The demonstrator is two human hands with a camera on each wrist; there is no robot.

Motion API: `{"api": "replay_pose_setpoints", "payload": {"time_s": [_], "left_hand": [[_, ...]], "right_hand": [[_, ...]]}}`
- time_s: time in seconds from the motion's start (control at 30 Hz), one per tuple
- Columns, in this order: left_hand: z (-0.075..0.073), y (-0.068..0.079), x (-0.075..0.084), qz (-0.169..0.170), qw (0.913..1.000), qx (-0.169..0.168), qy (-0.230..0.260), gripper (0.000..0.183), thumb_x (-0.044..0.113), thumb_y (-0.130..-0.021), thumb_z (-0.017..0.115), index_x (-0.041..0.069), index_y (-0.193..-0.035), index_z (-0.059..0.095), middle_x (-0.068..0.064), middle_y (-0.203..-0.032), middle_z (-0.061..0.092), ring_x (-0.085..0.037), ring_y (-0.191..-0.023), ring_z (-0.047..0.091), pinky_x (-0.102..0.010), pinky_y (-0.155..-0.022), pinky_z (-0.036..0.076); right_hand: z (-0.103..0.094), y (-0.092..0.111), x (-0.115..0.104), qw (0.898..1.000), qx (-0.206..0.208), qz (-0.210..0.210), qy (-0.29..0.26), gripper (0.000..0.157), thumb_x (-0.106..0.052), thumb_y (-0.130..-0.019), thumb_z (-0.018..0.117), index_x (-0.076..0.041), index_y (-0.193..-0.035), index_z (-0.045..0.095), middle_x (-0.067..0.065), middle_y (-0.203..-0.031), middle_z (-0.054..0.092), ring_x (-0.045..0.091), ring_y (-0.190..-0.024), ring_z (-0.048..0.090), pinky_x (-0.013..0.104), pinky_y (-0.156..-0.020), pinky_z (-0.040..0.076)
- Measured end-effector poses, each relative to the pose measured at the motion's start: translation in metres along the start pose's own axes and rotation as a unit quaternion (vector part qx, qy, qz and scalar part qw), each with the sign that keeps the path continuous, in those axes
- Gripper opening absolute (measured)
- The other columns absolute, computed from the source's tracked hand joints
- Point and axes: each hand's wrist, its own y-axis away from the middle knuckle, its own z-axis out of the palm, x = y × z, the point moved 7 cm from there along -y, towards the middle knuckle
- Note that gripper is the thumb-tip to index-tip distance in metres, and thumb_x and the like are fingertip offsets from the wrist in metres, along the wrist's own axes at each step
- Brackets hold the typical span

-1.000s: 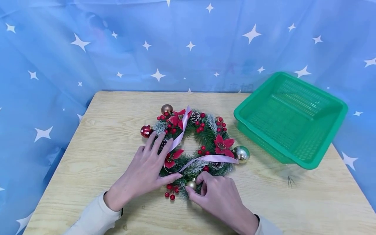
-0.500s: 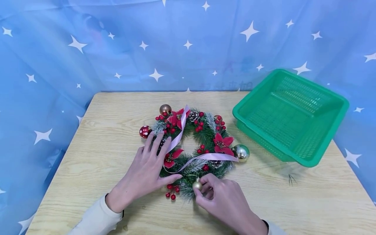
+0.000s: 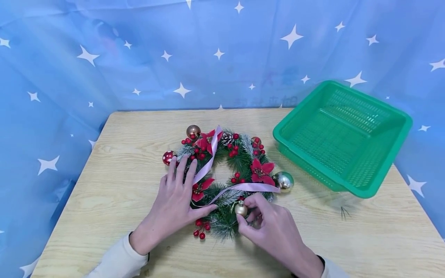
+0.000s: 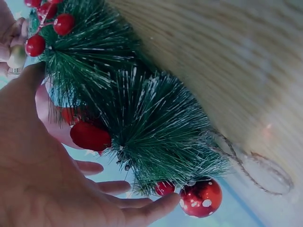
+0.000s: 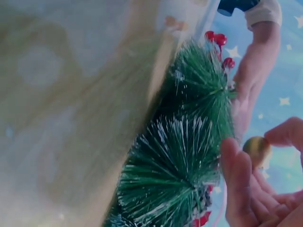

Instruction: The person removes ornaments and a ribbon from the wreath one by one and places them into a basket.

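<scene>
A green Christmas wreath [image 3: 224,226] with red poinsettias, berries and pinecones lies flat on the wooden table. My left hand [image 3: 174,202] rests over its left side, fingers spread and straight. Between thumb and index finger, my right hand [image 3: 274,227] pinches a small gold bauble [image 3: 240,208] over the wreath's front right part; the right wrist view shows this gold bauble [image 5: 257,150] from the side. A lilac ribbon [image 3: 257,187] trails across the wreath. Around its outer edge sit a red white-dotted bauble [image 3: 168,157], a brown bauble [image 3: 193,131] and a shiny silver-gold bauble [image 3: 284,181].
At the table's back right stands a green plastic basket [image 3: 286,143]. Some loose dark needles [image 3: 344,212] lie in front of it. A twine loop [image 4: 265,177] sticks out from the wreath in the left wrist view. Behind the table hangs a blue star-patterned cloth [image 3: 222,77].
The right hand has moved the gold bauble right and slightly up along the wreath's front. My left hand keeps its place on the wreath's left side.
</scene>
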Motion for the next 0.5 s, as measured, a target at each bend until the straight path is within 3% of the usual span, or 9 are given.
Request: {"api": "replay_pose_setpoints", "payload": {"time_s": [0.23, 0.5], "left_hand": [[0.004, -0.002, -0.001, -0.002, 0.9999, -0.012, 0.002, 0.134, 0.084, -0.079, 0.079, -0.001, -0.169, 0.029, -0.03, -0.173, 0.026, -0.059, -0.154, 0.027, -0.072, -0.102, 0.048], [0.006, -0.001, -0.002, 0.0, 0.9998, -0.018, 0.009, 0.134, 0.083, -0.078, 0.08, -0.001, -0.17, 0.029, -0.029, -0.174, 0.023, -0.059, -0.155, 0.027, -0.072, -0.102, 0.049]], "right_hand": [[-0.006, -0.005, 0.008, 0.998, 0.019, -0.012, -0.063, 0.038, -0.003, -0.077, 0.085, -0.015, -0.108, 0.066, -0.011, -0.082, 0.069, 0.002, -0.062, 0.063, 0.016, -0.053, 0.05], [-0.014, -0.013, 0.015, 0.995, 0.038, -0.024, -0.084, 0.038, -0.003, -0.078, 0.085, -0.014, -0.109, 0.067, -0.008, -0.081, 0.067, 0.005, -0.06, 0.061, 0.015, -0.052, 0.048]]}}
